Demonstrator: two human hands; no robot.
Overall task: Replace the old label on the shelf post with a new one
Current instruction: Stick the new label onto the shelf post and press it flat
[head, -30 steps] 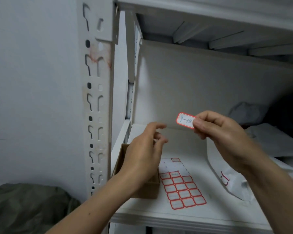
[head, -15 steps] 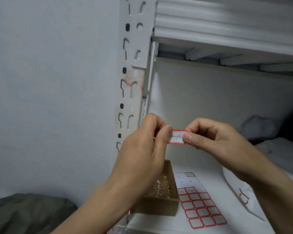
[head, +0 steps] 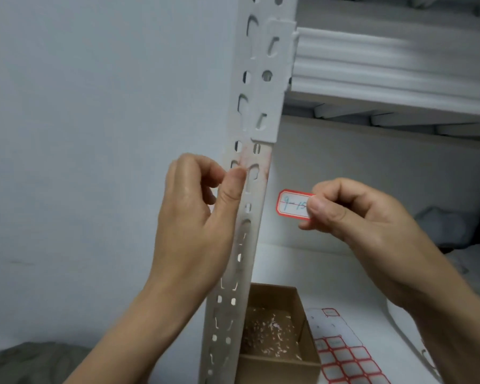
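Note:
A white slotted shelf post (head: 257,112) runs up the middle, with a reddish stain of old label residue (head: 251,162) on its face. My left hand (head: 197,214) is at the post just below the stain, thumb and fingertips pinched together against its left edge; nothing visible is in them. My right hand (head: 363,217) holds a new red-bordered white label (head: 293,204) with blue handwriting, pinched at its right end, in the air just right of the post and apart from it.
A brown cardboard box (head: 277,364) with paper scraps inside stands on the white shelf board (head: 344,275) behind the post. A sheet of red-bordered labels (head: 344,361) lies to its right. White bags sit at far right; the upper shelf beam (head: 385,76) is overhead.
Both hands held the label half a second ago. Now my left hand has let go and moved to the post's stained spot; my right hand keeps the label. The view has shifted.

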